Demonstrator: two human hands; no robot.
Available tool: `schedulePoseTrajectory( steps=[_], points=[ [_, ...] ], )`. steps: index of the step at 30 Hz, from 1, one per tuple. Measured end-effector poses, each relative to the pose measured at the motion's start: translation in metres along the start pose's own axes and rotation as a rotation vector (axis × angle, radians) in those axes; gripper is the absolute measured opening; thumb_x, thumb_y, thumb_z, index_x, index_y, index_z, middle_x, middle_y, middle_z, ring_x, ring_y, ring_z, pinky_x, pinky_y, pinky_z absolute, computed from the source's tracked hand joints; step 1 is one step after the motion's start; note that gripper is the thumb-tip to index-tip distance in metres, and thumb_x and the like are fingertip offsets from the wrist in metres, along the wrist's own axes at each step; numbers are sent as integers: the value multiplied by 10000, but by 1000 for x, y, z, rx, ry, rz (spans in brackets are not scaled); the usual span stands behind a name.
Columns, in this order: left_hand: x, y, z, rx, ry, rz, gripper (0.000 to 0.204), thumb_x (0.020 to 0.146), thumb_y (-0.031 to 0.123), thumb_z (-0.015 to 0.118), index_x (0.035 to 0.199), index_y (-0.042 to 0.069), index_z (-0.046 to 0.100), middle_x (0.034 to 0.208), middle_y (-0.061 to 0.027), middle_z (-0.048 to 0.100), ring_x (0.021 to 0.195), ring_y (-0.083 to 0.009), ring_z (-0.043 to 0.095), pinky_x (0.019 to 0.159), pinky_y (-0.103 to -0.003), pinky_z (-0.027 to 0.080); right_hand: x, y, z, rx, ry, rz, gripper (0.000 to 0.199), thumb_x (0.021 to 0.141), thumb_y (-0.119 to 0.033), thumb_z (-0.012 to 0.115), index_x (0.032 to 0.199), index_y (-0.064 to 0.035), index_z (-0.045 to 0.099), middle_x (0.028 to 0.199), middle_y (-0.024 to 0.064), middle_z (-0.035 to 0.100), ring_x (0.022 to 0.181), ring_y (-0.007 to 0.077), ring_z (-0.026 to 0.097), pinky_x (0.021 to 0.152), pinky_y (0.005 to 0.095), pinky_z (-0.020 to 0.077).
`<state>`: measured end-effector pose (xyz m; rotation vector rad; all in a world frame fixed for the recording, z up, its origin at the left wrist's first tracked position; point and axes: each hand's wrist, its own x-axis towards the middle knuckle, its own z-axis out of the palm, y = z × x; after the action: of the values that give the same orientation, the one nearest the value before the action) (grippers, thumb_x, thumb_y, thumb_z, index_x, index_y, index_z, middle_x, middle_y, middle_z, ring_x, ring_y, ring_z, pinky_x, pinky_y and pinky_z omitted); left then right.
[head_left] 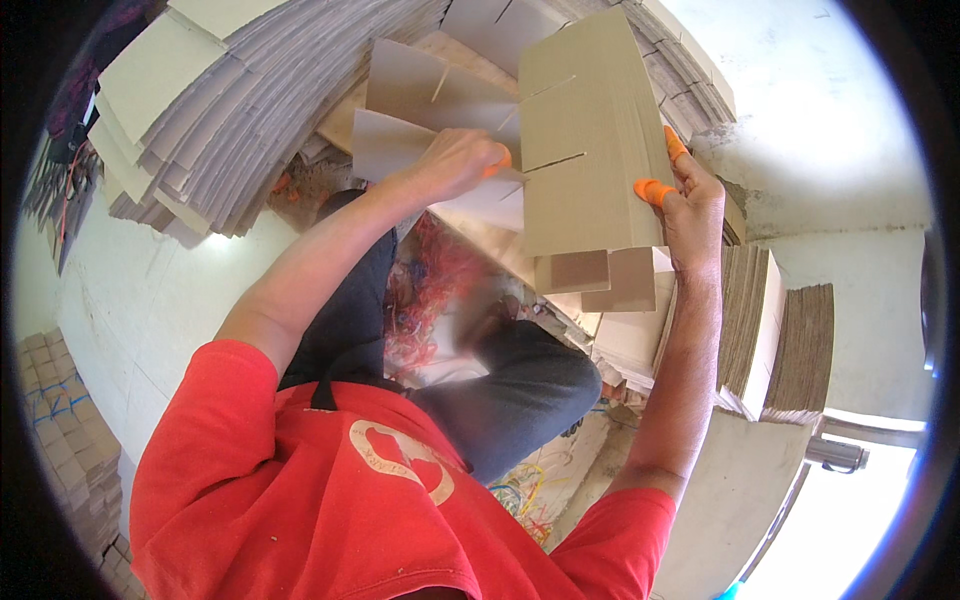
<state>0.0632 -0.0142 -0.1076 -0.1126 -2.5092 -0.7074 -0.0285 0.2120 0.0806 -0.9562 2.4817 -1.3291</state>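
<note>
The left hand (455,160) is closed on the near edge of the slotted cardboard sheets (585,140), held upright above the lap, while the right hand (690,200), orange-tipped fingers (652,190) curled, grips their right edge. Squaring them likely needs even pressure from both sides; fanned cardboard stacks (200,110) crowd the left, leaving little room

Tan slotted flat cardboard blanks (585,140) centre top; bundled brown stacks (65,440) lower left.
</note>
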Motion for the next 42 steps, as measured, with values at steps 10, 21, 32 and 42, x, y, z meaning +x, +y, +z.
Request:
schedulePoseTrajectory(
  steps=[10,21,32,42],
  points=[
    [9,-4,2,-46,-2,-8,109,787,85,663,886,98,705,764,-146,615,754,-356,630,647,-460,489,25,45,38,-304,-93,-198,522,754,45,667,1261,62,543,1054,263,662,933,289,685,804,370,518],
    [18,-4,5,-36,-30,-51,150,757,75,689,905,89,709,748,-164,628,765,-372,631,669,-468,493,21,-15,47,-272,-378,114,671,796,58,627,1418,33,376,907,114,618,486,126,519,341,254,448],
    [19,0,-1,-26,-57,-73,103,767,88,666,864,78,701,783,-167,669,798,-369,652,688,-479,498,-7,50,93,-485,-629,106,812,824,-20,581,1478,32,103,906,294,647,814,414,660,728,466,540],
    [19,19,-24,21,-148,-24,419,765,154,738,1166,99,627,1018,-143,633,953,-317,608,818,-426,491,-49,68,39,-694,-10,-6,894,822,-310,726,1508,-107,189,999,207,658,866,391,648,736,461,527]
  ],
)
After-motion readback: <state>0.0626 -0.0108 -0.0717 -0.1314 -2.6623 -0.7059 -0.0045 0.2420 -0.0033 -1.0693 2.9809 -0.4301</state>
